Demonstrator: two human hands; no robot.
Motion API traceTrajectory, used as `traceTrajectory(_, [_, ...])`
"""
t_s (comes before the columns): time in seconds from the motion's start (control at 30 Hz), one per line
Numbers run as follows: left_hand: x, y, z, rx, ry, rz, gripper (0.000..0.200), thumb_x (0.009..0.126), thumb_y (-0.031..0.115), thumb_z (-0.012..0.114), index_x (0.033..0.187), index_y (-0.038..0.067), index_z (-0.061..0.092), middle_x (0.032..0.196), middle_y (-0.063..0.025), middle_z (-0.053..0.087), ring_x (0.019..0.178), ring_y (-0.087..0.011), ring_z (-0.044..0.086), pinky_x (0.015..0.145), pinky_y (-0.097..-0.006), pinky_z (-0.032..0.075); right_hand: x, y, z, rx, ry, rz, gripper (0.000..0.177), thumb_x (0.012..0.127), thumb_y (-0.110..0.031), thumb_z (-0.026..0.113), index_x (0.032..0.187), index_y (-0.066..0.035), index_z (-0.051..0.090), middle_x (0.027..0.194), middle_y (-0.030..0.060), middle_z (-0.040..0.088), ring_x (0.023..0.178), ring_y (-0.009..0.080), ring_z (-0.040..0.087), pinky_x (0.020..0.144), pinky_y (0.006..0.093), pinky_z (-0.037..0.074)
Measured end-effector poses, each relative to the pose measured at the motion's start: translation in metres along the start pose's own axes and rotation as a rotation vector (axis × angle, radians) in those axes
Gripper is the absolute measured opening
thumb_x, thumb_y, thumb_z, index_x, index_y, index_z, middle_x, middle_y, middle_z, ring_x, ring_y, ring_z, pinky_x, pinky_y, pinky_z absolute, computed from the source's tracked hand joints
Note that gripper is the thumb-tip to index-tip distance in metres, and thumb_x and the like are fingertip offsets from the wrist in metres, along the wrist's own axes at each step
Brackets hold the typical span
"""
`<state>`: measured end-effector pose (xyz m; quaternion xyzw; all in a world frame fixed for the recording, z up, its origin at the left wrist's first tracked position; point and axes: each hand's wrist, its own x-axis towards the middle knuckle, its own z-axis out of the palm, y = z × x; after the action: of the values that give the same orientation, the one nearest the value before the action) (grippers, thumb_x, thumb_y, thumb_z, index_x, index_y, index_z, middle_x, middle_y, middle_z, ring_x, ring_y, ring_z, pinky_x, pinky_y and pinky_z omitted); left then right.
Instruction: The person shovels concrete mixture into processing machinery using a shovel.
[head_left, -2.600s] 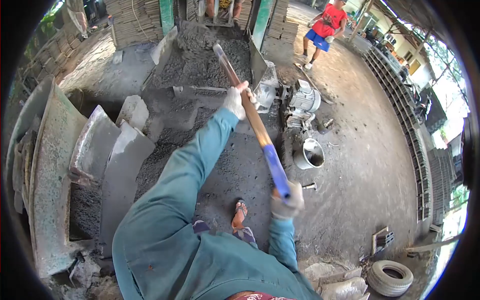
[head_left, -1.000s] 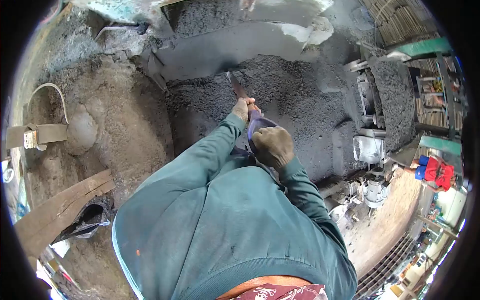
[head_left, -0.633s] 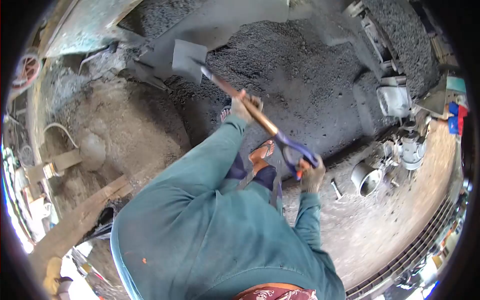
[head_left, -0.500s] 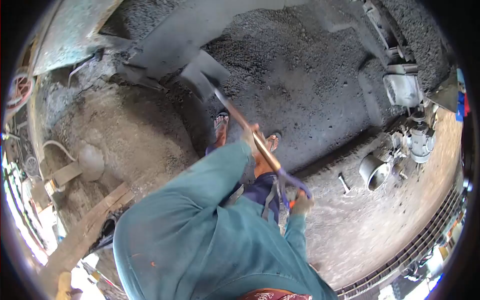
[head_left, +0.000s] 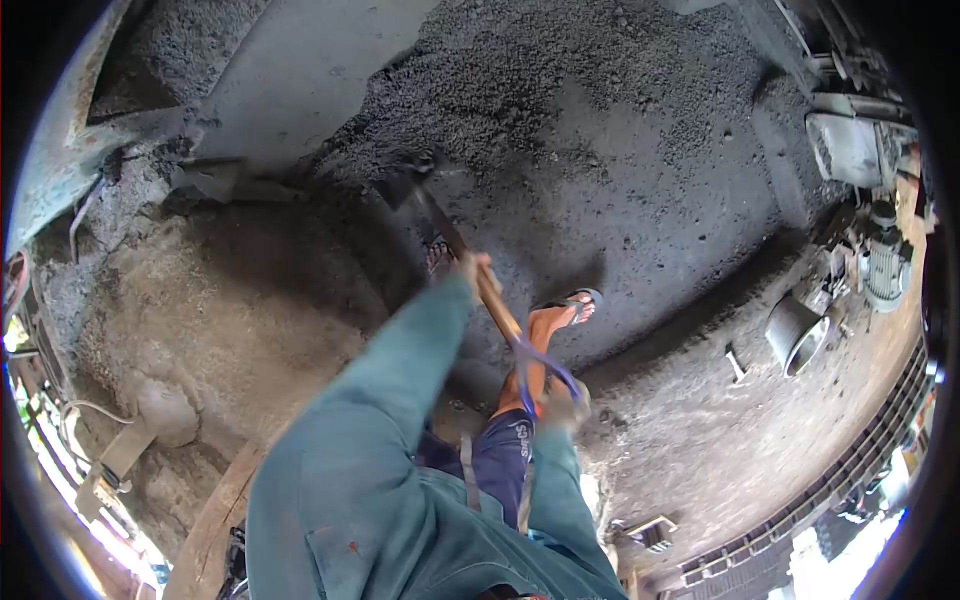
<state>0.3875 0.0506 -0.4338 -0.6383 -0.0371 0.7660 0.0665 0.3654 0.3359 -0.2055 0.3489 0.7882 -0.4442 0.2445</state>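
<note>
A shovel (head_left: 497, 305) slants across the middle of the head view, with a wooden shaft and a purple D-handle. My left hand (head_left: 474, 272) is wrapped round the shaft about midway. Lower down, my right hand (head_left: 566, 406) closes on the D-handle; it is a little blurred. At the far end, the dark shovel blade (head_left: 400, 186) is low by the edge of the dark gravelly material (head_left: 480, 100) spread over the floor. My feet, in sandals, stand on either side of the shaft, the right foot (head_left: 577, 308) farther out.
A smooth grey sheet-like surface (head_left: 290, 80) lies at upper left, beside a brown earthen mound (head_left: 220, 270). On the right ledge are a metal cone-shaped funnel (head_left: 797, 335), a bolt-like piece (head_left: 735, 366) and a grey motor (head_left: 886, 265). A wooden beam (head_left: 215, 525) lies at lower left.
The shovel blade has turned and swung back toward my feet, its broad face no longer showing. Both hands have shifted left with the shovel. My right foot has stepped outward to the right.
</note>
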Motion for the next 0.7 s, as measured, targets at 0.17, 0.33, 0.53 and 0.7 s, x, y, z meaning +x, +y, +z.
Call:
traceTrajectory(0.17, [-0.029, 0.029, 0.02, -0.067, 0.068, 0.12, 0.013, 0.083, 0.013, 0.064, 0.076, 0.012, 0.052, 0.06, -0.0037, 0.047, 0.049, -0.0262, 0.047, 0.055, -0.0483, 0.049, -0.009, -0.044, 0.037, -0.043, 0.0, -0.147, 0.018, 0.075, 0.007, 0.063, 0.092, 0.002, 0.066, 0.073, 0.0063, 0.066, 0.064, 0.0177, 0.064, 0.059, 0.0303, 0.052])
traceTrajectory(0.33, [-0.105, -0.034, 0.065, -0.055, 0.334, 0.23, 0.023, 0.09, 0.029, 0.066, 0.078, 0.014, 0.054, 0.063, -0.0027, 0.046, 0.05, -0.0234, 0.046, 0.058, -0.0503, 0.049, 0.022, -0.015, -0.036, 0.285, -0.127, 0.073, 0.013, 0.079, 0.009, 0.06, 0.089, 0.002, 0.063, 0.073, 0.009, 0.065, 0.051, 0.0162, 0.059, 0.045, 0.0316, 0.049])
traceTrajectory(0.53, [-0.151, -0.101, 0.054, 0.264, 0.112, 0.393, 0.054, 0.098, 0.052, 0.053, 0.142, 0.023, 0.042, 0.101, -0.0051, 0.049, 0.09, -0.023, 0.051, 0.089, -0.0548, 0.046, -0.004, -0.027, -0.135, 0.492, -0.205, 0.076, 0.008, 0.084, 0.007, 0.057, 0.088, 0.001, 0.061, 0.072, 0.0082, 0.063, 0.05, 0.0165, 0.056, 0.043, 0.0307, 0.046])
traceTrajectory(0.7, [-0.184, -0.166, 0.077, 0.266, 0.092, 0.289, 0.013, 0.084, 0.026, 0.057, 0.079, 0.02, 0.047, 0.064, -0.003, 0.042, 0.052, -0.023, 0.044, 0.056, -0.05, 0.045, -0.037, -0.034, -0.243, 0.655, -0.119, 0.312, 0.008, 0.081, 0.006, 0.062, 0.081, -0.001, 0.061, 0.064, 0.0087, 0.06, 0.047, 0.0181, 0.056, 0.043, 0.0332, 0.049])
